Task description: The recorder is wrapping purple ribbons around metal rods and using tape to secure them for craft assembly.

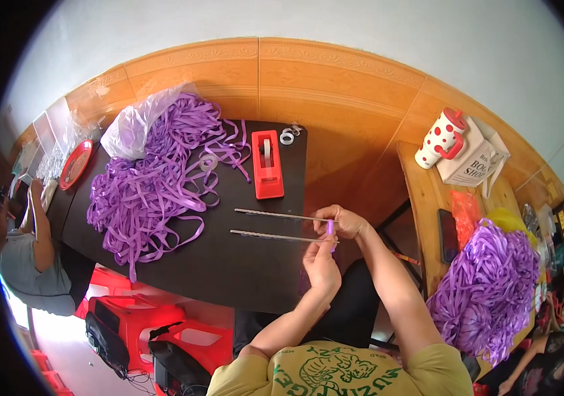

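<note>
Two thin metal rods (275, 214) lie nearly parallel, reaching out over the dark table, their right ends at my hands. A short stretch of purple ribbon (330, 228) spans the rods near those ends. My left hand (321, 263) is closed at the lower rod, thumb and fingers pinching the ribbon there. My right hand (345, 222) is bent over the end of the upper rod, its fingers closed by the ribbon's upper part. Exactly how the ribbon wraps the rods is too small to tell.
A heap of purple ribbon (143, 191) spills from a plastic bag (138, 125) on the dark table (255, 270). A red tape dispenser (268, 178) stands beyond the rods. On the wooden table (427, 191) are more ribbon (486, 290), a phone (448, 235) and a dotted tumbler (441, 137). Another person (37, 264) sits left.
</note>
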Motion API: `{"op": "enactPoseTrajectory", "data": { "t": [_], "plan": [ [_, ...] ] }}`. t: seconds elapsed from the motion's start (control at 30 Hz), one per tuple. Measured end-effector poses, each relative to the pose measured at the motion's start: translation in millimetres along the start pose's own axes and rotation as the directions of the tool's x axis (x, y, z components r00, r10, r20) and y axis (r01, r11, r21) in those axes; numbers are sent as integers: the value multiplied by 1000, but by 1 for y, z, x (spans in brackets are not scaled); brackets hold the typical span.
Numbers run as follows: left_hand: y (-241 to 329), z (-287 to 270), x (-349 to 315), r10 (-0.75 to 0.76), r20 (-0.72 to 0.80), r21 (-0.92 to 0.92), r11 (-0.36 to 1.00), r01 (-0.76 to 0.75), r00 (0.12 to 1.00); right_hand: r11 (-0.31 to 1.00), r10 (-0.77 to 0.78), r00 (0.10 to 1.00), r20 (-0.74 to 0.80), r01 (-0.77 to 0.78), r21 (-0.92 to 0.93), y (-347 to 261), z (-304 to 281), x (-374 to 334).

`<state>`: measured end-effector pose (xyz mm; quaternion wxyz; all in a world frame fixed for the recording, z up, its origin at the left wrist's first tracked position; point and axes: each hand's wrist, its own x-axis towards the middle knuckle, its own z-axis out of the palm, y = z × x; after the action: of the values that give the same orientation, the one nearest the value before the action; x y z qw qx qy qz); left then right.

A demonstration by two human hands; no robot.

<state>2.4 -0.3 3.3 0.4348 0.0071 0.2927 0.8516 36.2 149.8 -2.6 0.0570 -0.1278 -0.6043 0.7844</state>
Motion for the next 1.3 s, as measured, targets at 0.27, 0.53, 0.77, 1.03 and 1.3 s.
{"op": "enactPoseTrajectory", "data": {
  "t": [0.27, 0.53, 0.77, 1.03, 1.3],
  "plan": [
    [-6, -8, 2, 73, 21, 57, 996, -74, 997, 835, -6, 999, 43, 29, -549, -9, 4, 0],
    [3, -1, -3, 67, 6, 64, 996, -67, 998, 312, -50, 994, 93, 104, -944, -114, 36, -3],
    [1, -4, 0, 79, 27, 29, 996, -80, 996, -346, 431, 895, -112, 49, -937, -127, 99, 31],
    [1, -6, 0, 65, 85, 7, 998, -65, 994, -373, 612, 735, -291, -56, -926, -128, 113, 52],
    [3, -4, 2, 65, 67, 5, 998, -66, 996, -301, 613, 760, -216, -28, -953, -119, 99, 49]
  ]
}}
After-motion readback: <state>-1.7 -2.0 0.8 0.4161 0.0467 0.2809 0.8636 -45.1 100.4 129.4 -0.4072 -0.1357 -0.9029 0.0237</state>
